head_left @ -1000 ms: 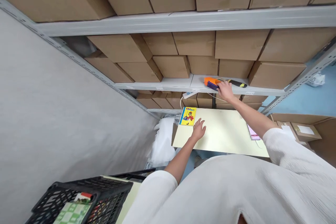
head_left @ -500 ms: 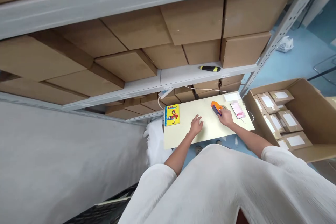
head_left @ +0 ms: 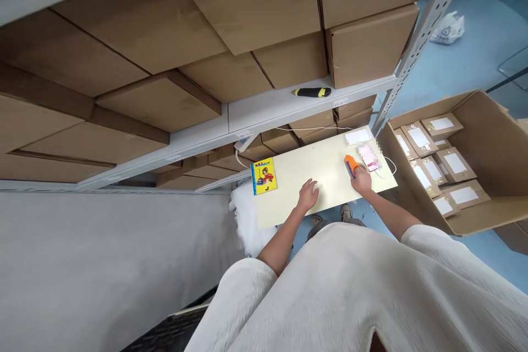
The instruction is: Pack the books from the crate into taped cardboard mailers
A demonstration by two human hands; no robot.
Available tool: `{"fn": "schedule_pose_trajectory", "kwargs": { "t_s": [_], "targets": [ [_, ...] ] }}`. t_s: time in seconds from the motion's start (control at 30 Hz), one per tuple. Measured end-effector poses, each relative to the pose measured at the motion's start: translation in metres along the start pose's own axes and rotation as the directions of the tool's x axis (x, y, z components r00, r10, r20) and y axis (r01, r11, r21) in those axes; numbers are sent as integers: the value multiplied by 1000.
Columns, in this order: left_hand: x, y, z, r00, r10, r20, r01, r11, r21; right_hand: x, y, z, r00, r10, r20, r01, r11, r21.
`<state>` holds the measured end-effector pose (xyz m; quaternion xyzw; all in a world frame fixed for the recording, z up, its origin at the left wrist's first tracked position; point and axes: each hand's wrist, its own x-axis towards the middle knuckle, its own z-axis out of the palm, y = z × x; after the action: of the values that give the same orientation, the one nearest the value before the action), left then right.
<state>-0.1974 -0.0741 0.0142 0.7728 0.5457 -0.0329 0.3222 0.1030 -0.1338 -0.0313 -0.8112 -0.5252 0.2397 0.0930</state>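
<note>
Right hand (head_left: 362,180) closed around an orange-and-purple tape dispenser (head_left: 350,164), fingers over the grip, most of the purple hidden. Dispenser sits at the right end of a pale yellow board (head_left: 317,176), low on the 3 o'clock side. Left hand (head_left: 307,196) open, fingers spread, flat on the board, holding nothing, well apart from the dispenser, which is at 2 o'clock from it.

Around the dispenser: pixelated pink sheet (head_left: 369,157) just beside it at 1 o'clock, white slip of paper (head_left: 357,136) past that at the board's far edge, thin white cable (head_left: 390,164) trailing off the board at 3 o'clock. Yellow-covered picture booklet (head_left: 263,176) at the board's 9 o'clock end.

Above the board at 12: grey steel shelf (head_left: 280,113) with a black-and-yellow utility knife (head_left: 312,92) on it, cardboard boxes (head_left: 247,5) stacked over it. At 3 o'clock: open carton (head_left: 487,115) holding labelled brown packets (head_left: 433,165). White plastic bag (head_left: 447,28) on the blue floor at 2 o'clock. White padding (head_left: 247,214) at the board's 8 o'clock corner.
</note>
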Motion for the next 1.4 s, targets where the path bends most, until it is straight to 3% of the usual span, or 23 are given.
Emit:
{"fn": "schedule_pose_trajectory", "kwargs": {
  "t_s": [0.33, 0.5, 0.63, 0.83, 1.0, 1.2, 1.4],
  "targets": [
    [-3, 0, 2, 1000, -14, -21, 13, 999, -47, -3, -4, -11, 999, 24, 37, -24, 1000, -8],
    [-4, -3, -3, 998, -26, -63, 22, 998, -64, 0, -14, -22, 991, -100, -84, 96, 994, -46],
    [-10, -11, -3, 991, -68, -119, 56, 993, -101, 11, -38, -26, 972, -231, -52, 227, 972, -68],
    [-41, -44, 4, 943, -226, -245, 169, 958, -233, 22, -98, -9, 881, -467, 70, 472, 880, -61],
    [-84, -91, 12, 843, -408, -351, 248, 873, -420, 17, -164, 19, 766, -621, 166, 633, 773, -30],
    [-135, -148, 19, 683, -598, -418, 277, 743, -609, -8, -251, 60, 594, -756, 275, 783, 622, 21],
    [-187, -214, 26, 610, -675, -416, 270, 670, -691, -50, -332, 108, 478, -812, 335, 853, 520, 44]
  ]
}}
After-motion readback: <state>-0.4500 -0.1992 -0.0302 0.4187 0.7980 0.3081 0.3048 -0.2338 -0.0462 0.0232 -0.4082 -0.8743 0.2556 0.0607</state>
